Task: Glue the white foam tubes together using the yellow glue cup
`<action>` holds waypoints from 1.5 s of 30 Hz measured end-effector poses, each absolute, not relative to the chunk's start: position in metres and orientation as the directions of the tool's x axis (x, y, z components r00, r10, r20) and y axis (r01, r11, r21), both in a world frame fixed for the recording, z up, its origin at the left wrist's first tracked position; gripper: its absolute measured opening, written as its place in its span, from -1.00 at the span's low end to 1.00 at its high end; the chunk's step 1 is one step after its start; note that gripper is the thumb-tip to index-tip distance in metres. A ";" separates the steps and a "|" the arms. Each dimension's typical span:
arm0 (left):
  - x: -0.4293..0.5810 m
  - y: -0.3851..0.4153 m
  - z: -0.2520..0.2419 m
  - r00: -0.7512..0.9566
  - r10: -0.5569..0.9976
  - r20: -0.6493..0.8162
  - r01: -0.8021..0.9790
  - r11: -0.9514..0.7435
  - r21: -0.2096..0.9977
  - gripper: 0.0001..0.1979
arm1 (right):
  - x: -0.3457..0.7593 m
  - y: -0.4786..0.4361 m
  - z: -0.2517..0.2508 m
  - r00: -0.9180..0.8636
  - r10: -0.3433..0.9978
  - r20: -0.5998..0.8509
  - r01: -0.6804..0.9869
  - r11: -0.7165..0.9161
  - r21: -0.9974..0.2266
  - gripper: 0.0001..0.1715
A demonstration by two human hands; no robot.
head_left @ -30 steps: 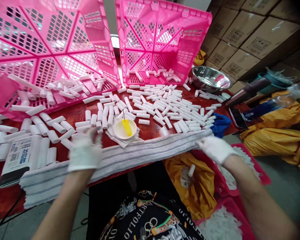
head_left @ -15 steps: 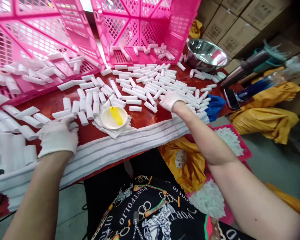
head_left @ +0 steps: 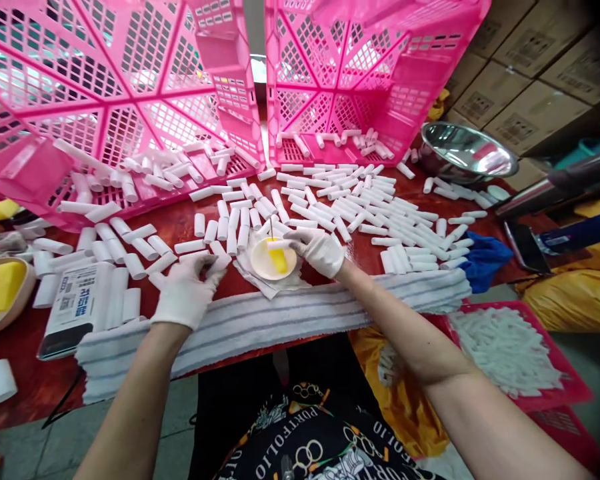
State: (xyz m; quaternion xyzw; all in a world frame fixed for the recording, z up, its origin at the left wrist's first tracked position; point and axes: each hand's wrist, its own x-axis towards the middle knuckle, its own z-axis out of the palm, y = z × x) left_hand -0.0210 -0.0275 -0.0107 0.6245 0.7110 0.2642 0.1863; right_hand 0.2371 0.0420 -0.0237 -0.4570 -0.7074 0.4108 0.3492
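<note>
My left hand (head_left: 187, 287), in a white glove, pinches a short white tube (head_left: 220, 262) just above the red table, left of a small white dish. My right hand (head_left: 321, 251), also gloved, holds a slimmer white tube (head_left: 279, 245) level over the dish. In that white dish (head_left: 261, 267) lies a flat yellow piece (head_left: 277, 260), and a thin dark stick (head_left: 271, 225) rises beside it. White tissue (head_left: 267, 288) is spread beneath the dish. Thicker short tubes (head_left: 115, 248) lie around my left hand; many slim tubes (head_left: 365, 200) are scattered beyond my right.
Two pink crates (head_left: 150, 100) lie tipped on their sides at the back. A striped towel (head_left: 280, 320) runs along the front edge. A steel bowl (head_left: 467, 150) and blue cloth (head_left: 485, 260) sit right; a scale (head_left: 75, 300) and a bowl of yellow sponges (head_left: 3, 287) left.
My right hand has come left from the slim tubes to the dish, now with a tube in it. My left hand has moved towards the dish with its tube. The view has swung left.
</note>
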 end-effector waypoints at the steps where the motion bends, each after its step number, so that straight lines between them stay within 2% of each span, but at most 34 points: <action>1: -0.018 -0.029 -0.013 -0.130 0.990 0.048 0.746 0.065 0.662 -0.57 | 0.238 0.044 -0.026 -0.350 0.923 0.162 0.393 0.301 -0.869 -0.70; 4: -0.008 -0.033 -0.016 -0.057 0.998 0.024 0.699 0.023 0.714 -0.52 | 0.243 0.041 -0.034 -0.354 0.914 0.199 0.452 0.353 -0.819 -0.72; 8: 0.009 -0.034 -0.015 -0.043 0.999 -0.020 0.638 0.043 0.768 -0.57 | 0.244 0.031 -0.043 -0.298 0.936 0.188 0.464 0.314 -0.829 -0.63; 10: 0.016 -0.034 -0.016 -0.047 0.998 -0.040 0.611 0.060 0.789 -0.58 | 0.241 0.026 -0.045 -0.270 0.943 0.194 0.458 0.303 -0.836 -0.65; 14: 0.023 -0.033 -0.026 -0.070 0.997 -0.025 0.612 0.063 0.788 -0.57 | 0.238 0.017 -0.039 -0.260 0.941 0.216 0.453 0.316 -0.834 -0.73; 19: 0.025 -0.031 -0.027 -0.080 0.995 -0.058 0.585 0.094 0.806 -0.61 | 0.234 0.013 -0.034 -0.246 0.957 0.151 0.453 0.252 -0.855 -0.68; 23: 0.025 -0.033 -0.021 -0.133 0.987 -0.094 0.650 0.158 0.743 -0.63 | 0.233 0.010 -0.041 -0.294 0.911 0.289 0.527 0.407 -0.746 -0.73; 25: 0.023 -0.035 -0.022 -0.136 0.986 -0.091 0.636 0.158 0.755 -0.60 | 0.235 0.007 -0.044 -0.303 0.886 0.351 0.547 0.463 -0.697 -0.75; 29: 0.021 -0.040 -0.025 -0.078 0.995 -0.057 0.567 0.091 0.818 -0.54 | 0.235 0.002 -0.045 -0.284 0.914 0.289 0.500 0.398 -0.769 -0.63; 31: 0.022 -0.043 -0.024 -0.081 0.995 -0.053 0.567 0.089 0.819 -0.54 | 0.233 0.000 -0.045 -0.268 0.933 0.242 0.496 0.349 -0.795 -0.67; 37: 0.025 -0.049 -0.017 -0.134 0.988 -0.074 0.548 0.136 0.825 -0.55 | 0.232 -0.008 -0.049 -0.282 0.901 0.329 0.568 0.433 -0.700 -0.76; 42: 0.025 -0.052 -0.021 -0.171 0.981 -0.093 0.391 0.154 0.907 -0.53 | 0.234 -0.023 -0.037 -0.240 0.935 0.263 0.349 0.335 -0.875 -0.79; 45: 0.029 -0.056 -0.019 -0.096 0.987 -0.131 0.265 0.152 0.952 -0.52 | 0.237 -0.029 -0.022 -0.163 0.979 0.127 0.225 0.162 -0.961 -0.69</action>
